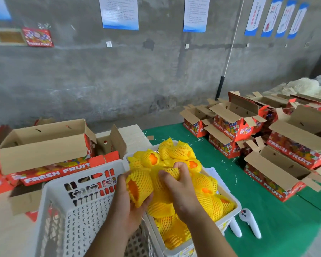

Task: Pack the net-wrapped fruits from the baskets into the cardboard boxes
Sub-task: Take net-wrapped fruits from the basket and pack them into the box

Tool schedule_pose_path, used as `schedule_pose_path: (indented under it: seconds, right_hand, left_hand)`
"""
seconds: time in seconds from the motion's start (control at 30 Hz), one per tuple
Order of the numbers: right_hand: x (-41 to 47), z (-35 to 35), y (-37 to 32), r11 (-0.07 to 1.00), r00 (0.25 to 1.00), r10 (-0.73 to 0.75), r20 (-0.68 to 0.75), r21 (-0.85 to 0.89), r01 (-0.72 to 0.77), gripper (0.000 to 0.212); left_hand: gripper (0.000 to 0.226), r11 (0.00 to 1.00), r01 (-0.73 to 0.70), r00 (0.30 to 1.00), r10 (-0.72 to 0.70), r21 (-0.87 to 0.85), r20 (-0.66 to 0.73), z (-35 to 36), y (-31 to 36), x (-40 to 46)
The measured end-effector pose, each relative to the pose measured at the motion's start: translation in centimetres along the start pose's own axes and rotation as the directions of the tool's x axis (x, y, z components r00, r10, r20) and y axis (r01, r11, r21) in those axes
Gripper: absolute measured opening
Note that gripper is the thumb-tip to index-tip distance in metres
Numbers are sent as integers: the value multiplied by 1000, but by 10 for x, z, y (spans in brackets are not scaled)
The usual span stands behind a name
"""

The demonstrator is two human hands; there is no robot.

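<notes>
A white basket (236,206) in front of me is heaped with oranges in yellow foam nets (176,153). Over it my left hand (127,204) grips one net-wrapped orange (137,188) from below. My right hand (178,184) pinches the net of another wrapped fruit (167,173) on top of the heap. An open red "FRESH FRUIT" cardboard box (43,145) lies to the left, behind a second white basket (78,201) with nothing visible in it.
Several open red cardboard boxes (278,169) stand stacked on the green cloth (278,229) to the right. Two white controllers (248,223) lie beside the full basket. A grey concrete wall with posters rises behind the tables.
</notes>
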State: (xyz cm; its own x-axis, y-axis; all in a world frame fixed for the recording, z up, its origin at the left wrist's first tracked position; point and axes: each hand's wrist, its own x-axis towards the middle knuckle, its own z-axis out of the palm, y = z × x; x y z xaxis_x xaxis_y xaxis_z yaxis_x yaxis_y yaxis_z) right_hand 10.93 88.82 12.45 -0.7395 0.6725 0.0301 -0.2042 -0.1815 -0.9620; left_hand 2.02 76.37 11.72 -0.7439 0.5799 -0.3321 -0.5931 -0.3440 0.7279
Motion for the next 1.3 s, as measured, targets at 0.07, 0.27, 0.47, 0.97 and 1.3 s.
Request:
schedule_pose_path:
  seconds: [0.07,0.27,0.47,0.97,1.3]
  right_hand:
    - [-2,20,2,998,999,-44,9,-33,45,38]
    - [-23,97,18,996,992,-89,91,-19,91,48]
    - [-69,196,48,971,952,-209,222,-72,230,36]
    - [-218,464,179,928,859,261,441,-360,-97,65]
    - [-266,467,235,583,833,425,355,-811,48,54]
  left_hand:
    - [38,998,53,997,-51,-28,59,-15,15,-9]
    - [77,1000,2,994,-5,21,107,-89,62,-52]
    - [76,971,195,980,-200,141,17,-196,101,-105]
    - [62,936,60,959,41,347,-279,-511,235,-216]
    - [42,59,-81,986,-141,995,88,-594,209,-206]
